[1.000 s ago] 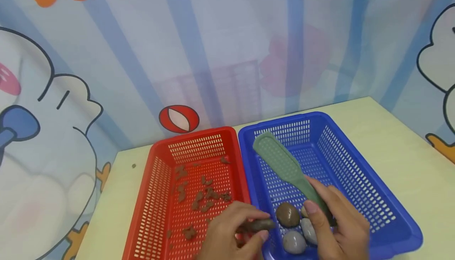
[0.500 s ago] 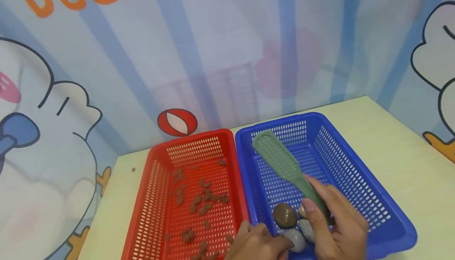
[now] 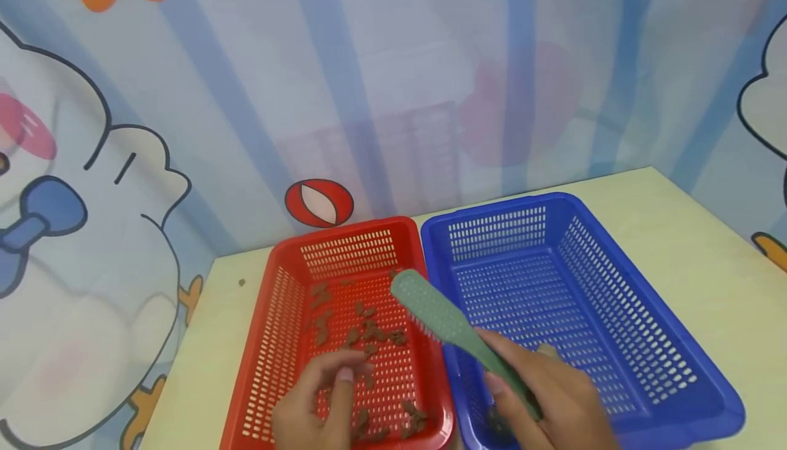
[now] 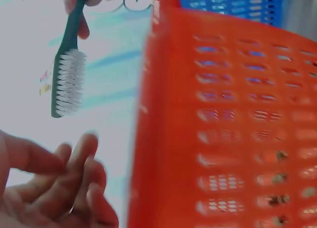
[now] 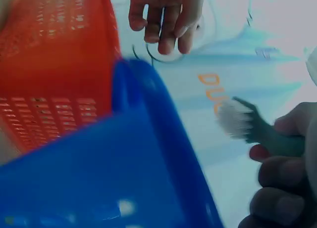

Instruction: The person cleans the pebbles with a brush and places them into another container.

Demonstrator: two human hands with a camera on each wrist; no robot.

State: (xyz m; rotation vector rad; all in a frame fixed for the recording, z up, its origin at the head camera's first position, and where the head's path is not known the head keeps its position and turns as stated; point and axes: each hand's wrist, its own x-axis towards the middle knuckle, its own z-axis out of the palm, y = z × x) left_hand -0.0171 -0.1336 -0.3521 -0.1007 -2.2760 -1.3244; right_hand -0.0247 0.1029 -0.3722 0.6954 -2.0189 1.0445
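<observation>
My right hand grips a green brush by its handle, between the two baskets' long sides and above them. White bristles show on the brush in the left wrist view. Over the red basket is my left hand, its fingers loosely bent around nothing, apart from the brush. Brown clumps are scattered on the red basket's floor. Under my right hand in the blue basket, a dark stone and a pale one show in part; other stones there are hidden.
The two baskets stand side by side on a pale table. A small brown crumb lies on the table left of the red basket. Behind the table hangs a printed curtain with cartoon figures.
My left hand held a dark, oblong thing, then reached to the stones in the blue basket; now it is back over the red basket, holding nothing. The brush moved left and down.
</observation>
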